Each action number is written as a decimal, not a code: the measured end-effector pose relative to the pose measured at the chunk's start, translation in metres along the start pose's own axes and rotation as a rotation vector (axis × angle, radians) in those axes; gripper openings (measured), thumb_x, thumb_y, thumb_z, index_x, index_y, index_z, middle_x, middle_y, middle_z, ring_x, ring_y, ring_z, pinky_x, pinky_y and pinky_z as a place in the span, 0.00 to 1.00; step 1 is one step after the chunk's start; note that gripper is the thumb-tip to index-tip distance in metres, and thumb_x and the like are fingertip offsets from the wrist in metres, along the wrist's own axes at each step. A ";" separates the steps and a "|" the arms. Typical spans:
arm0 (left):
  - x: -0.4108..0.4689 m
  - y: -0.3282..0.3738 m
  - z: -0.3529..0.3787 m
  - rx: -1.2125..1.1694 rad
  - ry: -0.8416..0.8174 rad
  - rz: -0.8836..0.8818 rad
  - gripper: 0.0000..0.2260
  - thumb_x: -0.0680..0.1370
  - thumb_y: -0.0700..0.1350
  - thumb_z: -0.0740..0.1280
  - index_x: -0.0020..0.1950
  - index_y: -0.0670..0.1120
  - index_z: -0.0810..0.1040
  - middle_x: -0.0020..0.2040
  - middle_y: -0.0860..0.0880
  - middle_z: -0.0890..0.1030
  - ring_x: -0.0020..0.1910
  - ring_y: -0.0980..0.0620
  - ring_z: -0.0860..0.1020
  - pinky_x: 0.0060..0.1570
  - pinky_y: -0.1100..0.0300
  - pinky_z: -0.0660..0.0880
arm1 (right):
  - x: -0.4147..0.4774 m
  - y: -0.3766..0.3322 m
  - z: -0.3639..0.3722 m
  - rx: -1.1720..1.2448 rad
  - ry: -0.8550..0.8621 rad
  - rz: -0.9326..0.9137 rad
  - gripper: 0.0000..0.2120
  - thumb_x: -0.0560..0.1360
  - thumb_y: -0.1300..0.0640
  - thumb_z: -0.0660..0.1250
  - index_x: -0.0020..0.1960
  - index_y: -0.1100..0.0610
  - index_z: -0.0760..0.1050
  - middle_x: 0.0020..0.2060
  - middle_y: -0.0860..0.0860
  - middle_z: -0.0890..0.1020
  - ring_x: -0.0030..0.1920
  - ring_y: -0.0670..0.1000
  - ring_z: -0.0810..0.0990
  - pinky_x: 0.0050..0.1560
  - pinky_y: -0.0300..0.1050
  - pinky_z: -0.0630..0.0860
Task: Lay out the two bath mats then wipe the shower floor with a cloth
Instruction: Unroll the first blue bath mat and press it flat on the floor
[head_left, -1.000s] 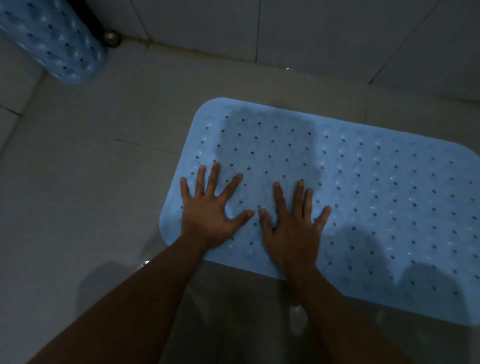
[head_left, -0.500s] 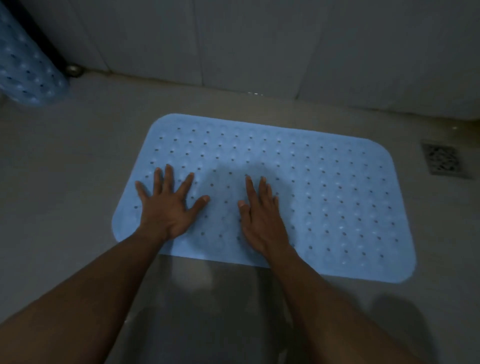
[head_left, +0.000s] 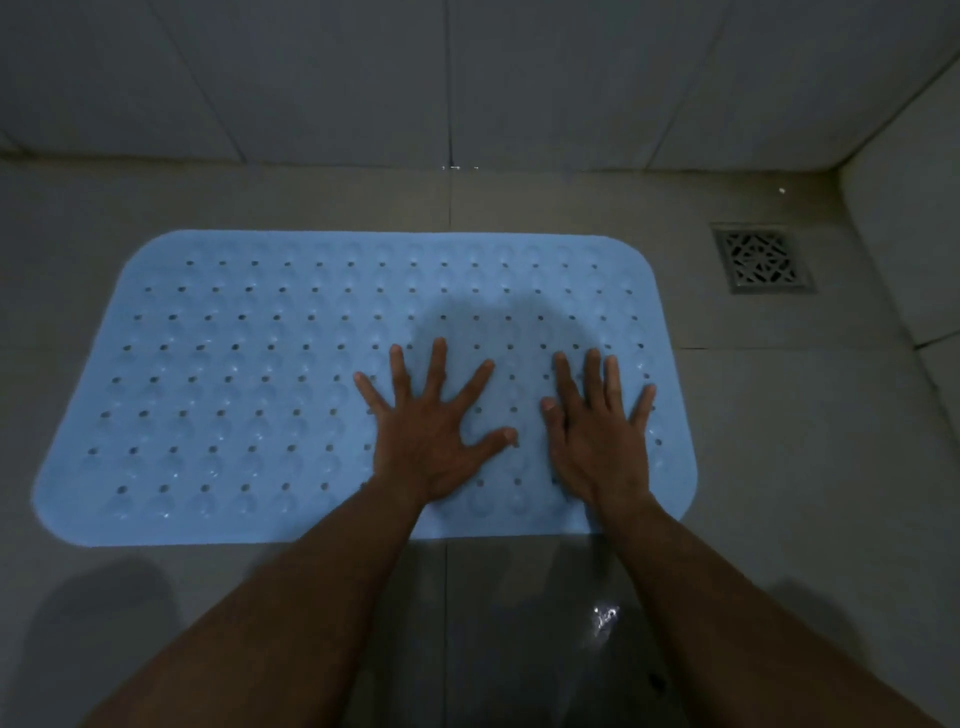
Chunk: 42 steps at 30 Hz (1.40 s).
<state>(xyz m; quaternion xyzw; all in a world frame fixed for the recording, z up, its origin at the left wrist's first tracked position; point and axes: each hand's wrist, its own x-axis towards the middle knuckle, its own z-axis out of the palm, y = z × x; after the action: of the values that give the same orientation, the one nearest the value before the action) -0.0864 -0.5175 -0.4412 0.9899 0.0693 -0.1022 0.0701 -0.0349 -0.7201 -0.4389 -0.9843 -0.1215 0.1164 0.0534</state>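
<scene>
**Both palms flat on blue mat in dim shower stall**

A person's left hand (head_left: 434, 436) and right hand (head_left: 597, 441) press palm-down on the right half of a light blue, round-cornered rectangular rubber bath mat (head_left: 234, 395), which lies flat on the grey tiled shower floor (head_left: 779, 467) with its long side parallel to the back wall. The fingers (head_left: 439, 364) of the left hand are spread wide, thumb out toward the right hand; those of the right hand are extended too, the middle three held close together and the little finger splayed toward the mat's right edge. Neither hand grips anything. Both bare forearms reach in from the bottom of the view, crossing the mat's near edge.

The mat is dotted with regular rows of small round holes and shallow raised bumps. No brand, label or writing can be read on it or anywhere else in view.

A square metal floor drain (head_left: 761, 258) with a patterned grate sits to the right of the mat, well apart from it, near the corner where the grey tiled wall (head_left: 467, 78) meets a side wall. The floor in front of the mat looks wet, with a bright glint of water (head_left: 602, 618) beside the right forearm. The light is low, and a soft shadow falls on the mat just beyond the fingertips.
</scene>
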 end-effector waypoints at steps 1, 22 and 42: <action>0.000 0.001 -0.001 0.020 -0.007 -0.012 0.39 0.70 0.81 0.43 0.77 0.69 0.34 0.81 0.51 0.33 0.77 0.34 0.31 0.67 0.24 0.35 | 0.000 0.000 0.001 -0.005 -0.007 0.003 0.29 0.83 0.39 0.39 0.80 0.43 0.36 0.81 0.51 0.42 0.80 0.53 0.37 0.75 0.69 0.37; 0.003 0.004 -0.006 0.022 -0.022 -0.061 0.35 0.72 0.79 0.40 0.76 0.72 0.38 0.82 0.52 0.37 0.79 0.37 0.35 0.69 0.26 0.36 | 0.001 0.002 -0.002 0.038 -0.020 -0.029 0.26 0.83 0.38 0.40 0.78 0.36 0.34 0.81 0.52 0.39 0.80 0.54 0.36 0.74 0.69 0.35; -0.029 -0.073 -0.086 -0.024 0.014 -0.126 0.29 0.81 0.67 0.41 0.78 0.63 0.32 0.81 0.48 0.35 0.79 0.41 0.34 0.70 0.26 0.35 | -0.003 -0.088 -0.084 0.141 -0.082 -0.197 0.29 0.83 0.37 0.42 0.81 0.41 0.39 0.81 0.54 0.40 0.80 0.56 0.37 0.75 0.67 0.35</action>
<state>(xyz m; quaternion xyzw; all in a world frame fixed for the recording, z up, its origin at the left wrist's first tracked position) -0.1088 -0.4365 -0.3607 0.9833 0.1332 -0.0985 0.0748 -0.0371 -0.6423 -0.3457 -0.9559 -0.2111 0.1589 0.1284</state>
